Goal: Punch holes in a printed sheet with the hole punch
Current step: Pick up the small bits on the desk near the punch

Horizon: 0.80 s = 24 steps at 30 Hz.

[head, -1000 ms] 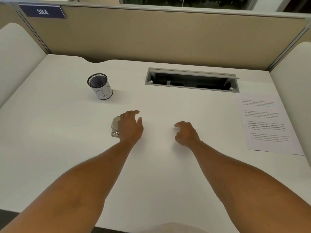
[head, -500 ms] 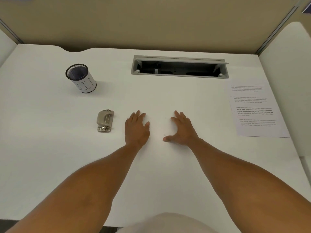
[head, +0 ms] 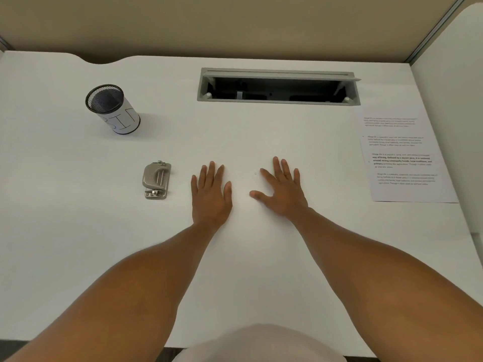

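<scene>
Both hands lying flat on the desk [head: 78,231], holding nothing.
Left hand [head: 210,197] and right hand [head: 283,193] are resting spread open between hole punch [head: 156,180] and printed sheet [head: 402,158].

Two hands, left [head: 211,198] and right [head: 282,190], one hole punch [head: 156,180], one printed sheet [head: 402,156], one mesh cup [head: 113,108].

bare forearms, perhaps a pale garment [head: 261,343]
</scene>
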Available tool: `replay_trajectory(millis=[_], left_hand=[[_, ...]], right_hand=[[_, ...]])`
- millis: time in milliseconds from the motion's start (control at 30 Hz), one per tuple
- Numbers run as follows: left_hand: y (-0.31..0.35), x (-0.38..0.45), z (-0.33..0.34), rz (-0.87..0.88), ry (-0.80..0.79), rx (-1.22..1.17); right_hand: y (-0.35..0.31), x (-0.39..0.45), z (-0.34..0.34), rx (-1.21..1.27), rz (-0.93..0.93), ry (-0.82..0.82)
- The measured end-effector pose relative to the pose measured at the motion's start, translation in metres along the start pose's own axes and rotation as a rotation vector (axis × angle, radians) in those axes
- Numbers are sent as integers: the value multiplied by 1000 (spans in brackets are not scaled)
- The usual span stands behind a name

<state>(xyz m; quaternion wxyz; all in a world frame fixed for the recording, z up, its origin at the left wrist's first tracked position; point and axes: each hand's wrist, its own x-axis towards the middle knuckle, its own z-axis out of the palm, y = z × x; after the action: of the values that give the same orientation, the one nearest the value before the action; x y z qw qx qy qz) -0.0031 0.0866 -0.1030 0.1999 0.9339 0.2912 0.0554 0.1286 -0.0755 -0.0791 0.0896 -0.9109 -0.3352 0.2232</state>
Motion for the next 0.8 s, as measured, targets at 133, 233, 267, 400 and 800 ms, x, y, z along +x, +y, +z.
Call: replay_trajectory(millis=[133,233,267,400,800], left_hand=[[0,0,1,-7,12,-6],[0,-1,1,-7,18,-9],[0,-1,1,-8,22,-9],[-1,0,3,-11,43,-1],[-2,0,3,-12,51,9]], right_hand=[[-1,10,1,71,29,68],[-2,17,2,135,43,114],[-3,19,2,153,46,124],[-5,26,-1,220,59,154],[5,25,-3,478,2,235]])
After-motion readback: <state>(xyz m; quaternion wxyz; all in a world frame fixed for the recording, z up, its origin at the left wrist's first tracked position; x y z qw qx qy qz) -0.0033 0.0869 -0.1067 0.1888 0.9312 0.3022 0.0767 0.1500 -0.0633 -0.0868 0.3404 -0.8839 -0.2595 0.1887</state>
